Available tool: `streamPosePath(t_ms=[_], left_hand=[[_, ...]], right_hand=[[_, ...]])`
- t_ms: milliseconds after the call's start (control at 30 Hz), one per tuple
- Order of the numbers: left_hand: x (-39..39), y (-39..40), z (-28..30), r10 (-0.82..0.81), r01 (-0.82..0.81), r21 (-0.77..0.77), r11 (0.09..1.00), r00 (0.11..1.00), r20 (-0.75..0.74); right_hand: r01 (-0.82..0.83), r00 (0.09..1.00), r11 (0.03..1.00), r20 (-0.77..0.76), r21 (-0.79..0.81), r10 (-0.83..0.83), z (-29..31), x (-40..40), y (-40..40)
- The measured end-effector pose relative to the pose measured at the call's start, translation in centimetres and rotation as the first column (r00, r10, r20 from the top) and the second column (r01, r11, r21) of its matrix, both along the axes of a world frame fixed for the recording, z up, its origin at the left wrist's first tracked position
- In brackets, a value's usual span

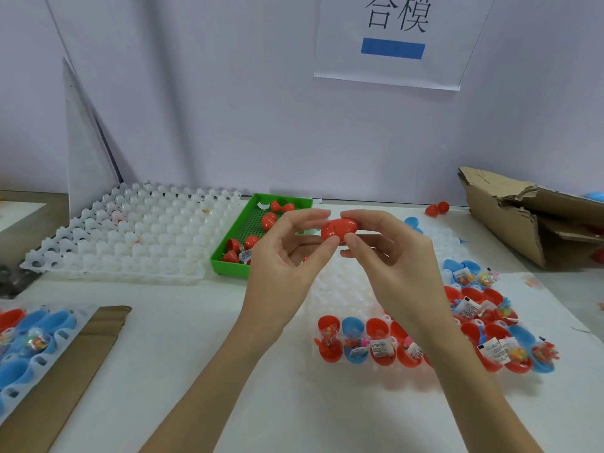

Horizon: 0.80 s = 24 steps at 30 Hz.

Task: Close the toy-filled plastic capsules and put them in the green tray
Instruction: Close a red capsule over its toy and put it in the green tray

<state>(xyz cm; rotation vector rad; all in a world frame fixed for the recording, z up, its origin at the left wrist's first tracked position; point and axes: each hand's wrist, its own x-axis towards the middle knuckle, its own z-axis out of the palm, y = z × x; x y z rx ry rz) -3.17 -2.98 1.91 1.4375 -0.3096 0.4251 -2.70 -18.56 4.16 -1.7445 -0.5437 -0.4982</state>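
Note:
A red egg-shaped capsule [336, 231] is held in the air between both hands, its two halves nearly together with a thin seam showing. My left hand [287, 253] pinches its left end with thumb and fingertips. My right hand [389, 253] pinches the right end. Just behind and to the left lies the green tray [228, 256], holding several red capsules, some still open. Below my right hand a white holder [330, 289] carries several open red and blue capsules [354, 344] filled with small toys and labels.
A large white egg-style holder [130, 237] lies at the left. More blue and red capsule halves [29, 338] fill a holder at the lower left, beside a cardboard strip [81, 364]. A torn cardboard box [529, 214] stands at the right. Loose red capsule [436, 209] near the wall.

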Motion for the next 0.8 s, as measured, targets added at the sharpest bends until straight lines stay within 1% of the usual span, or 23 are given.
streamPosePath(t_ms=[133, 333, 500, 633, 667, 733, 800], left_hand=[[0.0, 0.1, 0.0, -0.011, 0.010, 0.047, 0.999, 1.000, 0.012], [-0.1, 0.1, 0.1, 0.023, -0.023, 0.031, 0.999, 1.000, 0.016], [-0.2, 0.0, 0.2, 0.033, -0.033, -0.028, 0.999, 0.999, -0.007], [-0.4, -0.2, 0.3, 0.013, -0.018, -0.110, 0.994, 0.999, -0.048], [-0.5, -0.2, 0.3, 0.006, -0.014, -0.121, 0.993, 0.998, -0.062], [-0.5, -0.3, 0.4, 0.002, -0.014, -0.136, 0.991, 0.996, -0.088], [-0.4, -0.2, 0.5, -0.002, -0.015, -0.148, 0.989, 0.994, -0.111]], right_hand=[[-0.012, 1.000, 1.000, -0.017, 0.018, 0.012, -0.1, 0.2, -0.1], [0.003, 1.000, 1.000, 0.001, -0.031, -0.003, 0.0, 0.2, -0.2], [0.075, 0.997, 0.995, 0.034, -0.063, -0.073, -0.4, 0.0, 0.2], [0.073, 0.996, 0.981, 0.066, -0.182, -0.062, -0.9, -0.6, 0.8], [0.097, 0.993, 0.970, 0.089, -0.224, -0.079, -1.1, -0.7, 1.1], [0.207, 0.972, 0.934, 0.173, -0.293, -0.161, -1.3, -0.8, 1.6], [0.278, 0.950, 0.908, 0.228, -0.313, -0.213, -1.3, -0.9, 1.8]])
